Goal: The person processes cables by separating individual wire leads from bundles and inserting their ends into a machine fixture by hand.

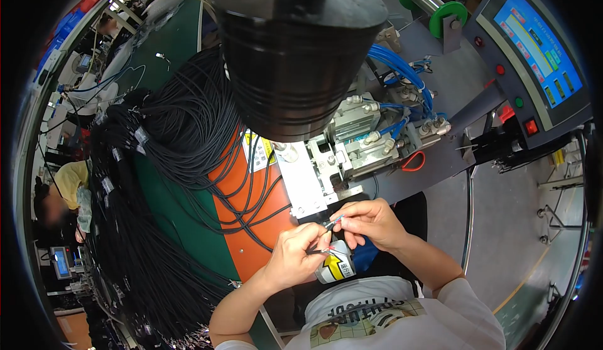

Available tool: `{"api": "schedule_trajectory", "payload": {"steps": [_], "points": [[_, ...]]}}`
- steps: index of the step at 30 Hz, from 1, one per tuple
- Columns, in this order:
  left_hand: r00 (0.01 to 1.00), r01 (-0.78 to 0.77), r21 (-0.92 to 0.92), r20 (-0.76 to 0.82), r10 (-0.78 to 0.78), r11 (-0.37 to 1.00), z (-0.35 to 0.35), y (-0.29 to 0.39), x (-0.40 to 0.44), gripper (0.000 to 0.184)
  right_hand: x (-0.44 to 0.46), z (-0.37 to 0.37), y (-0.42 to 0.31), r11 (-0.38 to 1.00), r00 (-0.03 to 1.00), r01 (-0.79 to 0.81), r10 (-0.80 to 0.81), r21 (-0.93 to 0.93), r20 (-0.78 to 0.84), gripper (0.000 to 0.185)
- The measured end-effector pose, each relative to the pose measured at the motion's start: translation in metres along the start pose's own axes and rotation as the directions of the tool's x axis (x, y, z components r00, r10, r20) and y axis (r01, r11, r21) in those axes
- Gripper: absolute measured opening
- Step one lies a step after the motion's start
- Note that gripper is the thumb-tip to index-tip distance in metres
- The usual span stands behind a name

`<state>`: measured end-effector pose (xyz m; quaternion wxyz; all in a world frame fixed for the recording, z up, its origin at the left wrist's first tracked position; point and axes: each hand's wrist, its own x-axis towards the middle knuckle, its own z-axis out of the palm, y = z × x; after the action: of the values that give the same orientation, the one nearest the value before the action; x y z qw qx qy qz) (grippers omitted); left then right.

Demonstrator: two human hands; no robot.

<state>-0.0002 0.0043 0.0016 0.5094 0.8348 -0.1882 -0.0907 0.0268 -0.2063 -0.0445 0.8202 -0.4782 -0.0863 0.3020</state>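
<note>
Near the lower middle of the head view, my left hand point(296, 253) is closed on a black cable point(319, 251) whose end shows thin coloured wires. My right hand point(370, 223) pinches the thin blue and red wires point(337, 220) close to my left fingertips. Both hands are just in front of the metal fixture point(306, 187) of a machine. Below them is a pale box with a yellow arrow label point(337, 263). The exact grip on the fine wires is too small to make out.
A large bundle of black cables point(182, 111) lies on the left. A black cylindrical hood point(289, 55) hangs over the machine. A control screen point(539, 48) and a green spool point(433, 6) are at the upper right. Another person in yellow point(70, 183) is far left.
</note>
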Motion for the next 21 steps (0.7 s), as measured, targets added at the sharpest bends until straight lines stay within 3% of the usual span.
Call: {"api": "schedule_trajectory", "payload": {"steps": [3, 7, 12, 15, 16, 17, 19, 20, 21], "points": [[0.999, -0.024, -0.017, -0.039, 0.023, 1.000, 0.000, 0.002, 0.002, 0.009, 0.001, -0.002, 0.003, 0.884, 0.990, -0.139, 0.109, 0.447, 0.092, 0.029], [1.000, -0.020, -0.049, -0.016, 0.019, 0.999, -0.001, 0.000, 0.002, 0.008, 0.001, -0.004, 0.013, 0.883, 0.986, -0.162, 0.129, 0.440, 0.104, 0.030], [1.000, -0.012, -0.031, 0.004, 0.013, 0.999, 0.000, 0.000, 0.000, 0.008, 0.000, 0.001, 0.001, 0.991, 0.997, -0.075, 0.077, 0.110, -0.021, 0.019], [0.991, -0.126, 0.188, -0.029, 0.134, 0.974, 0.004, 0.004, 0.000, 0.013, 0.000, 0.007, 0.003, 0.985, 0.989, 0.102, -0.115, -0.139, -0.092, 0.013], [0.967, -0.229, 0.341, -0.026, 0.253, 0.912, 0.007, 0.006, 0.001, 0.015, 0.001, 0.009, 0.006, 0.961, 0.975, 0.171, -0.197, -0.217, -0.103, 0.011], [0.958, -0.248, 0.461, -0.014, 0.286, 0.852, 0.009, 0.008, 0.000, 0.015, 0.001, 0.011, 0.005, 0.841, 0.938, 0.263, -0.338, -0.473, -0.081, 0.010], [0.938, -0.268, 0.674, 0.022, 0.345, 0.688, 0.014, 0.009, -0.004, 0.015, 0.002, 0.015, 0.002, 0.397, 0.826, 0.347, -0.558, -0.849, 0.077, 0.007], [0.928, -0.291, 0.708, 0.047, 0.369, 0.643, 0.015, 0.005, -0.005, 0.015, 0.001, 0.019, -0.002, 0.230, 0.802, 0.306, -0.585, -0.924, 0.120, 0.008], [0.936, -0.266, 0.715, 0.032, 0.350, 0.647, 0.014, 0.005, -0.006, 0.018, 0.001, 0.020, -0.005, 0.177, 0.816, 0.279, -0.561, -0.944, 0.136, 0.007]]}}
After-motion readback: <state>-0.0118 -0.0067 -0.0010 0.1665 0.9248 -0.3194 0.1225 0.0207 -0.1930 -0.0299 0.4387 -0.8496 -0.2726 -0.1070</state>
